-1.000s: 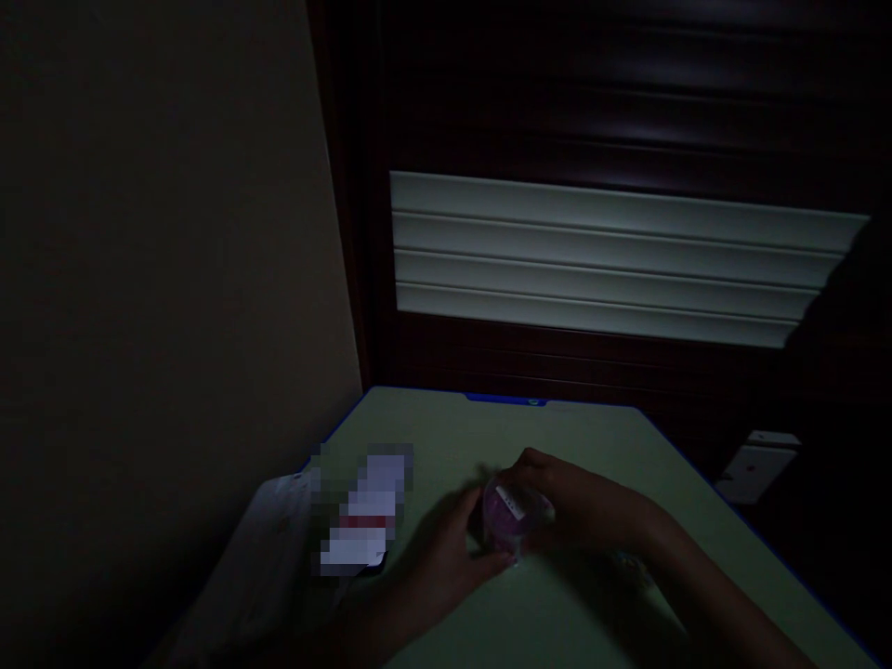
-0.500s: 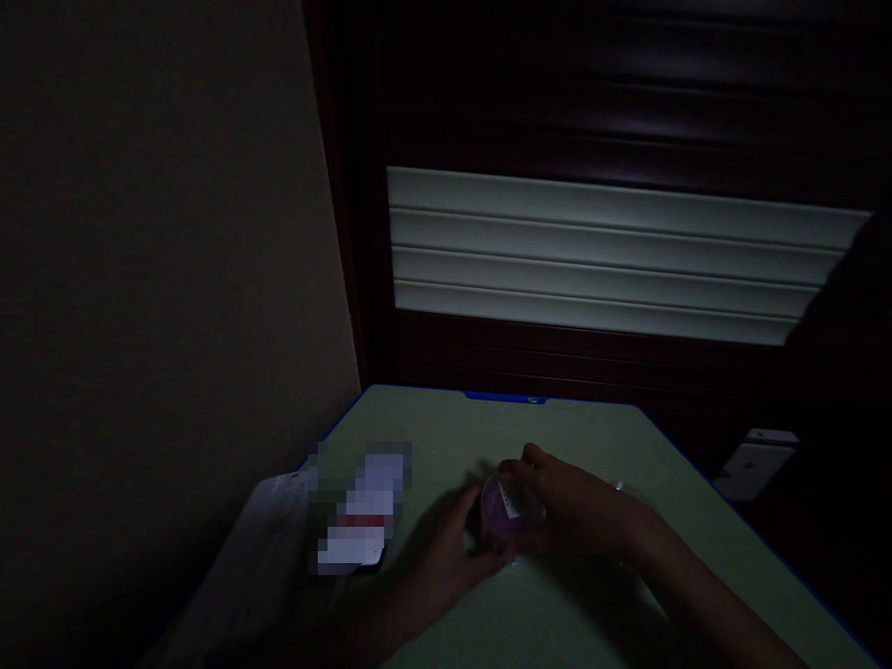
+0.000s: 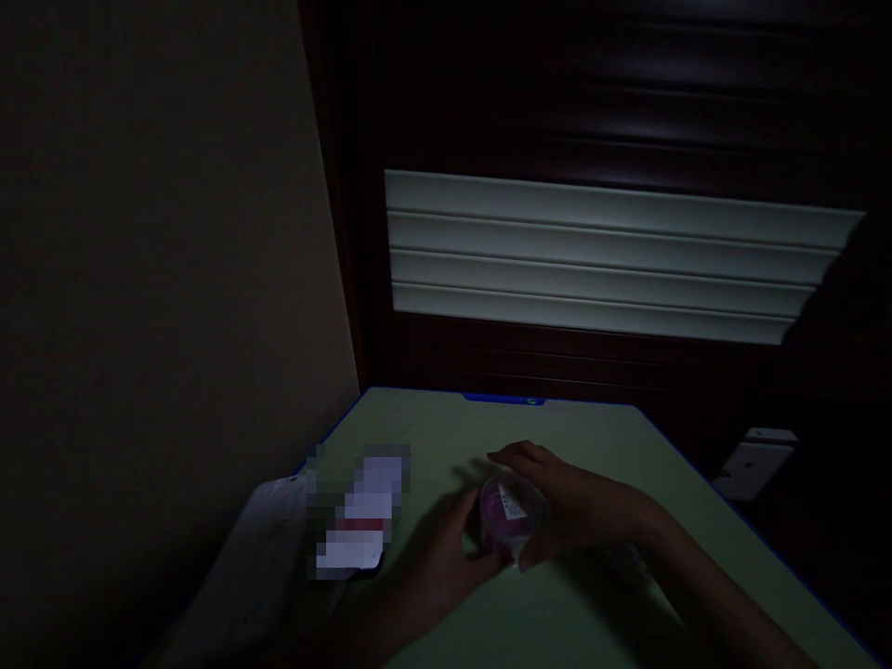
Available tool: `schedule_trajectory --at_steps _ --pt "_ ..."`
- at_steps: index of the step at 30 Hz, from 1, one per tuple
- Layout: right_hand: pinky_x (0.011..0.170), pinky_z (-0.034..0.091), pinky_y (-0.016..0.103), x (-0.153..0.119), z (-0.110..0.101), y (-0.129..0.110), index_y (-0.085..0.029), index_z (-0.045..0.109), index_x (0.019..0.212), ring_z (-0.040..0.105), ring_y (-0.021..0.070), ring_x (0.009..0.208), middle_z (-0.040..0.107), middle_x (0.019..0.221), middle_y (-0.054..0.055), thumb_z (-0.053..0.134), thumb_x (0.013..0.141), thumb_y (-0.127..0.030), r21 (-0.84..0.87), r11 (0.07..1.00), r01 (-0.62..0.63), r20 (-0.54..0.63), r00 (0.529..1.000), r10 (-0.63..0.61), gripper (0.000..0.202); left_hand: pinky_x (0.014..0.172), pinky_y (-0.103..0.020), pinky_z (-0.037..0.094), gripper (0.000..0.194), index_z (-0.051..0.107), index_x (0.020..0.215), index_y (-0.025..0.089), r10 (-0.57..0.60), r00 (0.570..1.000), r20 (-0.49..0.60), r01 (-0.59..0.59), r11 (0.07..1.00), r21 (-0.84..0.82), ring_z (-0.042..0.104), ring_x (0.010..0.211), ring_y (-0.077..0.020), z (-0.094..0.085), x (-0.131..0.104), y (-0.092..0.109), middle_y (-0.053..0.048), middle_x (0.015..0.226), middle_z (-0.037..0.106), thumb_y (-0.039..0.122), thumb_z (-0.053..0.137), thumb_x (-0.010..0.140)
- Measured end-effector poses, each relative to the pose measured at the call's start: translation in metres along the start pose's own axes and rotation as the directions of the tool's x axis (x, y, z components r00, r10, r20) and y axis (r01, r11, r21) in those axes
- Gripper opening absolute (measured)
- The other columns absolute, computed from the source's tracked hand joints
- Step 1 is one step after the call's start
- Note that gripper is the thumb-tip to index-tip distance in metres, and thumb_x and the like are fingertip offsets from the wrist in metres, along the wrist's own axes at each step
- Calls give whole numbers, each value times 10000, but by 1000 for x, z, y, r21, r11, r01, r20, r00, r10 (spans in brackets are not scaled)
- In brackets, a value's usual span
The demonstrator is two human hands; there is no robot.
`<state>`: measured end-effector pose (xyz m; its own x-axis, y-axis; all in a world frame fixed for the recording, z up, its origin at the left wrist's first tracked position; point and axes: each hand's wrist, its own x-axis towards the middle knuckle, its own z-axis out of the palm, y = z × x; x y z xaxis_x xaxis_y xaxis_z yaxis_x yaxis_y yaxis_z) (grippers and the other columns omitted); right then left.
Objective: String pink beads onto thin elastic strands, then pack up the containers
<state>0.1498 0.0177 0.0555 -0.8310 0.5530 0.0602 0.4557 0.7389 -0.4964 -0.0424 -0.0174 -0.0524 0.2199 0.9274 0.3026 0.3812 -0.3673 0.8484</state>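
A small clear round tub [image 3: 496,522] with purple contents and a white label on its lid stands on the pale green table [image 3: 446,432]. My left hand [image 3: 446,557] is closed around its left side, thumb low in front and fingers behind. On the right, my right hand [image 3: 564,502] arches beside the lid with fingers and thumb spread apart. Its fingertips sit past the lid's far edge and its thumb is near the front edge. Dim light hides whether the right fingers touch the lid.
To the left lie a phone-like object [image 3: 366,511] with a blurred-out face and a long white object [image 3: 243,548] by the wall. Something clear and shiny [image 3: 637,562] shows under my right forearm. A white socket plate [image 3: 756,465] is beyond the table's right edge.
My right hand has loosened from the lid, its fingers and thumb spreading wider so more of the lid shows. The left hand and tub have hardly moved.
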Motion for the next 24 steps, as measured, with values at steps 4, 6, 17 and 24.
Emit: schedule_trajectory --at_steps 4,6,17,24 --pt "997 281 346 1 -2 -2 -167 320 1322 316 216 1207 380 1303 98 697 613 -217 40 999 27 48 998 -29 805 836 -346 447 583 480 1155 230 -6 1000 -7 6 1000 5 535 986 -223 0 -1 -3 -62 1114 558 244 718 623" --pt "978 305 328 1 -2 -3 -177 373 1288 378 198 1158 431 1258 82 692 623 -193 59 997 47 50 997 -50 738 861 -346 435 601 469 1169 243 -2 1000 -5 2 1000 2 523 1015 -221 -1 -1 -2 -55 1141 546 240 723 624" --pt "859 391 301 3 0 -5 -189 520 1117 471 174 984 495 1111 47 692 601 -142 66 997 36 18 999 -37 546 906 -364 416 654 439 1213 250 -9 1000 20 10 998 -56 503 1068 -242 -1 -2 -1 -77 1208 510 234 726 626" --pt "790 421 278 6 2 -6 -201 558 1019 486 166 896 507 1020 33 712 599 -227 30 1000 -5 -7 1000 6 448 856 -340 440 577 477 1166 234 -22 999 26 23 999 -49 533 1005 -234 -1 0 4 -70 1133 552 239 709 637"
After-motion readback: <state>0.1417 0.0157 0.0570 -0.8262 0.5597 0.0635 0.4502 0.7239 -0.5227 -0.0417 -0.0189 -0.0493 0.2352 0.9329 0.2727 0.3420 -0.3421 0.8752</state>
